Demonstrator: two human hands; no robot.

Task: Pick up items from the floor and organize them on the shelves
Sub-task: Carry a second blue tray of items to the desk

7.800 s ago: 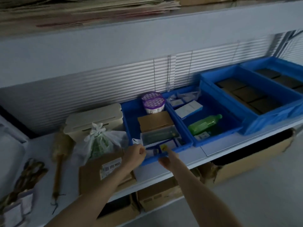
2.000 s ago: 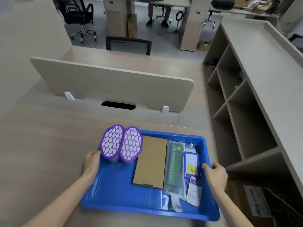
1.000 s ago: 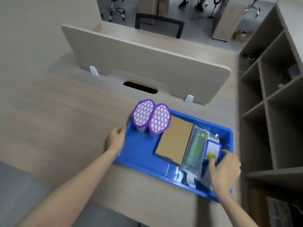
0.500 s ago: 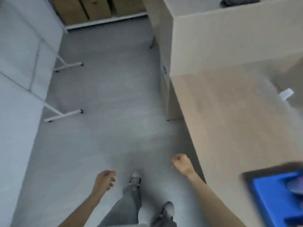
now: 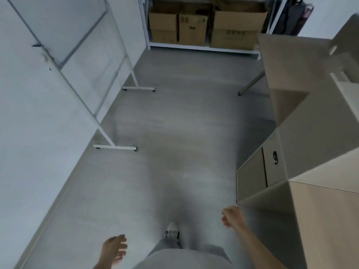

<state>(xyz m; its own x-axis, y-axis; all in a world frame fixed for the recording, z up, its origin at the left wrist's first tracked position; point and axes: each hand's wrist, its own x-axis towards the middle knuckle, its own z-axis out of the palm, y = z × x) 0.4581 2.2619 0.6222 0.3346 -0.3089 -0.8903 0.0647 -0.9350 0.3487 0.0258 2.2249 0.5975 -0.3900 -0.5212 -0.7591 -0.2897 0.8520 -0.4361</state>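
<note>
Hanging empty and loosely curled, the left hand (image 5: pixel 114 249) and right hand (image 5: pixel 232 218) are free, yet the right could knock the cabinet (image 5: pixel 260 171) corner just beside it.

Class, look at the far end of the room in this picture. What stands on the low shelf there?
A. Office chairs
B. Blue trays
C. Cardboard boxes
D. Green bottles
C: brown cardboard boxes stand side by side on the low white shelf at the far end of the room.
</note>
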